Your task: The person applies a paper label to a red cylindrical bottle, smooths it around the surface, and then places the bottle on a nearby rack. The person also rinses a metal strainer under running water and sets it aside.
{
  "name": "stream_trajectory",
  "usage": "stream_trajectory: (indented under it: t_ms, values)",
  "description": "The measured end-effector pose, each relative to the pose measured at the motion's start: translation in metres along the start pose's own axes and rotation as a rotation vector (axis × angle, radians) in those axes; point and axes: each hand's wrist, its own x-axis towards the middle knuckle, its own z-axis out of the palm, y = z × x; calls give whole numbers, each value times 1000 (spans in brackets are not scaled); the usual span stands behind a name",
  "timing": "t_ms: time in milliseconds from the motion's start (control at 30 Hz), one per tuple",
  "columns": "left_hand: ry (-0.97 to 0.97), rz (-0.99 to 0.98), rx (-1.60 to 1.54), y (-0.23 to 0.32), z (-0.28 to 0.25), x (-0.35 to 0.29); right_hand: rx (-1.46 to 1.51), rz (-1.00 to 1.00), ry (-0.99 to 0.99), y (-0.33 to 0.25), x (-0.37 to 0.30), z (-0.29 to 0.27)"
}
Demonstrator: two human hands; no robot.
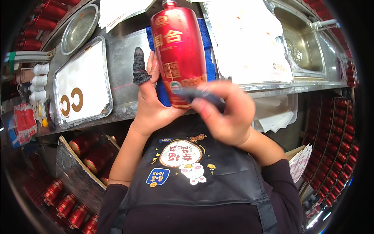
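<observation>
A large red bottle with gold print lies over a blue cloth, its neck pointing away from me. My left hand holds it from the left and below. A black knitted sleeve covers one of that hand's fingers. Closed fingers of my right hand grip a small dark tool, blurred, whose kind I cannot make out. The tool's tip is over the lower part of the bottle, close to a small round green and white mark. Whether it touches the surface cannot be seen.
On the left, a metal tray bears white sheets with brown shapes, beside a round metal bowl. White sheets lie right of the bottle, before a metal sink. Red bottles fill a wooden crate below; more stand at right.
</observation>
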Motion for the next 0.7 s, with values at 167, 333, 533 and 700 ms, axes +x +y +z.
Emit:
stream_trajectory:
  t_ms: [167, 333, 533, 700]
  values:
    - [13, 88, 98, -5, -3, 2, 554, 436, 281, -3, 13, -25]
    - [62, 129, 89, -5, -1, 1, -48, 149, -258, -6, 1, -25]
    - [45, 94, 69, -1, -1, 3, 55, 215, -114, 3, -17, -8]
    - [72, 86, 16, 0, 2, 1, 60, 294, -185, -1, -13, -15]
